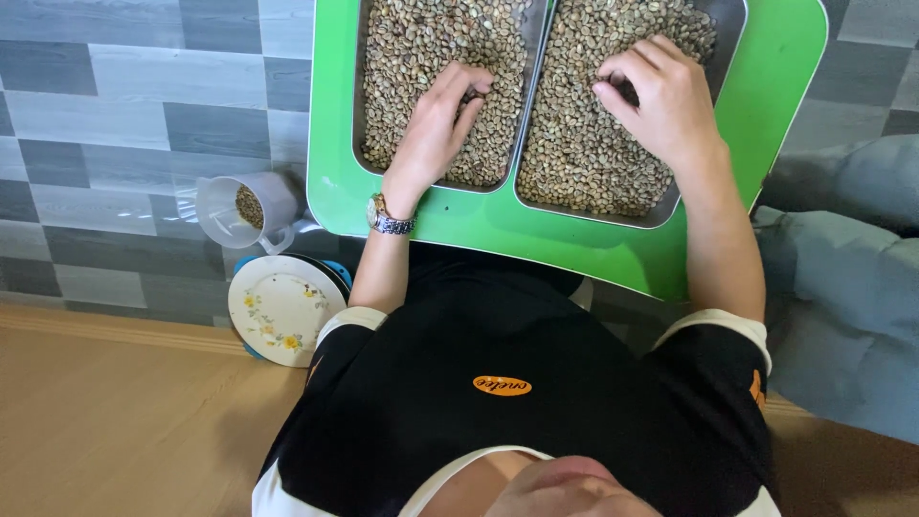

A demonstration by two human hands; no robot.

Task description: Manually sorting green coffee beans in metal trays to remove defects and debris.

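A floor of grey rectangular tiles fills the far left, meeting a smooth tan wooden strip at the near side. On the right lies a soft grey-blue cushion. A glossy green plastic tray with rounded corners sits in the middle, over the person's lap. Set into it side by side are two shallow metal pans: the left pan and the right pan, each heaped with small, matte, pale greenish-brown beans.

The left hand rests on the beans of the left pan, its grip curled, fingertips pressed together into the beans; a metal wristwatch circles the wrist. The right hand lies on the beans of the right pan, its grip bent and pinching at beans under the fingertips.

On the floor left of the tray stands a translucent plastic jug with some beans inside, and nearer, a round white plate with yellow flowers.
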